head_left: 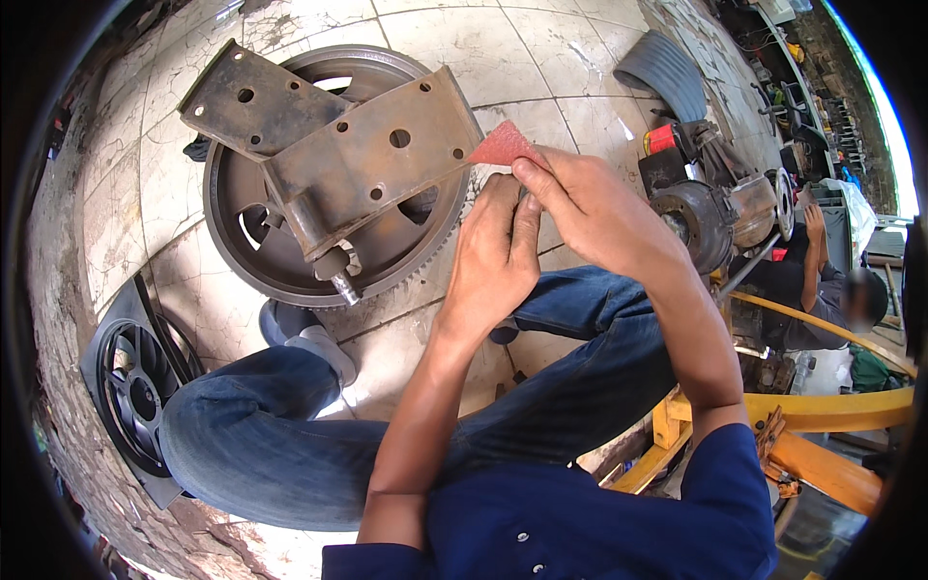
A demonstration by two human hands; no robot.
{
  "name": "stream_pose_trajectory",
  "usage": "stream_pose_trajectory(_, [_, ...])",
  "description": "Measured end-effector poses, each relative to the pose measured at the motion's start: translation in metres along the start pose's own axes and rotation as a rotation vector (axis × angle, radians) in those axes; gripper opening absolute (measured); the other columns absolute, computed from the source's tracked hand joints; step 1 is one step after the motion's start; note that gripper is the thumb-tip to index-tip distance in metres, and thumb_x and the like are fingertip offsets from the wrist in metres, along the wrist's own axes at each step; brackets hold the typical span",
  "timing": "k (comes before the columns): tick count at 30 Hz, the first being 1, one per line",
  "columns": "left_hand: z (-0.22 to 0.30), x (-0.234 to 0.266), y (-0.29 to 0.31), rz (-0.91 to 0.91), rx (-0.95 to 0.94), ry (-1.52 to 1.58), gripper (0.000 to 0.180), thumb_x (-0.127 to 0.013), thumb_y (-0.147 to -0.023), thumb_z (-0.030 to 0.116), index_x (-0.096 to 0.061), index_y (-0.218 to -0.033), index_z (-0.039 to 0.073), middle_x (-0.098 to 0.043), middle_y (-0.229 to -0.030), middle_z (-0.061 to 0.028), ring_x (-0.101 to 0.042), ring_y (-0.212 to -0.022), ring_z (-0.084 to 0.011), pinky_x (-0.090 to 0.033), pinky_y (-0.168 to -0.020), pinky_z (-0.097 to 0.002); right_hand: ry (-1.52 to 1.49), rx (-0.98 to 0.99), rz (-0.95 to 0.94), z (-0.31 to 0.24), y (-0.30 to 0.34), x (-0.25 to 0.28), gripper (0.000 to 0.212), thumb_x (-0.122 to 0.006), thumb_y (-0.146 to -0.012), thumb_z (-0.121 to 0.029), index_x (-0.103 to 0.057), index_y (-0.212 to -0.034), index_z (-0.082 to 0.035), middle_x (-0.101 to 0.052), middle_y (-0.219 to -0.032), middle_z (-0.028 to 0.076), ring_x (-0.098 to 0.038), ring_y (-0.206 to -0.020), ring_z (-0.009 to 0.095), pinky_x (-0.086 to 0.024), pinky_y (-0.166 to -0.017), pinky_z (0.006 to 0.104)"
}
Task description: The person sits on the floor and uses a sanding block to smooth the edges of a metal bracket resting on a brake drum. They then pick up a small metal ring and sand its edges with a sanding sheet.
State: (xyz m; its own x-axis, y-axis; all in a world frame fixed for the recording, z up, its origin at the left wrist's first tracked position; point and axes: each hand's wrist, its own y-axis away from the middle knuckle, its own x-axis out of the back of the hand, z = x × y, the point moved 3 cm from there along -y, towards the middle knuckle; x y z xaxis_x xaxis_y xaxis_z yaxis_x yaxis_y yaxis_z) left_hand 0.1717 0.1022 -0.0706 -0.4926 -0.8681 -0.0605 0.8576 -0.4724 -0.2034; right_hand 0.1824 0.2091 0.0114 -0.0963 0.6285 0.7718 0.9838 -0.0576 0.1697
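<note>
Pinched between the thumb and fingers of my right hand (590, 203) is a folded piece of red sandpaper (505, 143), its pointed end sticking out to the left. Just below it, my left hand (496, 246) is closed, thumb pressed against curled fingers. A dark bit shows by that thumb, too covered to name. Both hands are close together, beside the corner of a rusty steel bracket (372, 145) with drilled holes. This bracket has a short tube and a shiny pin at its near end. It lies on a large toothed flywheel (227, 227) on the floor.
A black fan (135, 391) in a square frame leans at the left. Ribbed belts (662, 72) lie at the far right, beyond greasy machine parts (701, 217). A yellow metal frame (831, 411) stands by my right elbow. Another person (822, 300) sits at the right.
</note>
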Motion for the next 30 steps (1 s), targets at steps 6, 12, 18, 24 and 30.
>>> stream_pose_trajectory(6, [0.001,-0.013,0.006,0.086,-0.203,-0.011,0.012,-0.049,-0.097,0.007,-0.052,-0.098,-0.005,-0.054,-0.085,-0.0223,-0.053,-0.078,-0.0420,-0.043,-0.072,-0.0456,0.020,-0.063,-0.035,-0.002,-0.003,-0.004,0.040,-0.043,-0.102,-0.031,-0.058,-0.097,0.006,-0.060,-0.082,0.029,-0.057,-0.082,0.047,-0.045,-0.072,0.0465])
stream_pose_trajectory(12, [-0.012,-0.005,0.006,0.084,0.179,0.105,0.014,-0.048,-0.097,0.008,-0.053,-0.100,-0.005,-0.056,-0.089,-0.0232,-0.055,-0.081,-0.0416,-0.044,-0.075,-0.0452,0.020,-0.042,-0.001,0.001,-0.004,-0.006,0.045,-0.043,-0.102,-0.034,-0.058,-0.094,0.007,-0.059,-0.077,0.029,-0.057,-0.076,0.045,-0.045,-0.070,0.0460])
stream_pose_trajectory(18, [-0.004,-0.004,0.002,0.000,0.172,0.089,0.014,-0.048,-0.097,0.009,-0.052,-0.099,-0.005,-0.056,-0.089,-0.0226,-0.054,-0.081,-0.0407,-0.043,-0.075,-0.0446,-0.053,-0.134,-0.010,0.006,-0.001,-0.005,0.045,-0.045,-0.102,-0.035,-0.058,-0.094,0.007,-0.058,-0.075,0.028,-0.056,-0.071,0.043,-0.044,-0.067,0.0443])
stream_pose_trajectory(24, [0.008,-0.013,0.011,0.090,0.029,0.153,0.013,-0.048,-0.097,0.008,-0.052,-0.097,-0.005,-0.056,-0.088,-0.0242,-0.055,-0.080,-0.0423,-0.044,-0.074,-0.0457,-0.114,-0.111,0.002,0.012,-0.004,-0.007,0.047,-0.045,-0.102,-0.038,-0.059,-0.093,0.007,-0.058,-0.068,0.019,-0.055,-0.064,0.027,-0.044,-0.064,0.0407])
stream_pose_trajectory(30, [-0.003,0.002,0.003,0.111,0.093,0.053,0.014,-0.049,-0.097,0.008,-0.053,-0.092,-0.004,-0.056,-0.087,-0.0241,-0.057,-0.081,-0.0429,-0.045,-0.073,-0.0444,-0.218,-0.067,0.093,0.005,0.003,-0.006,0.049,-0.044,-0.103,-0.038,-0.060,-0.102,0.008,-0.059,-0.074,0.012,-0.053,-0.071,0.017,-0.047,-0.070,0.0344])
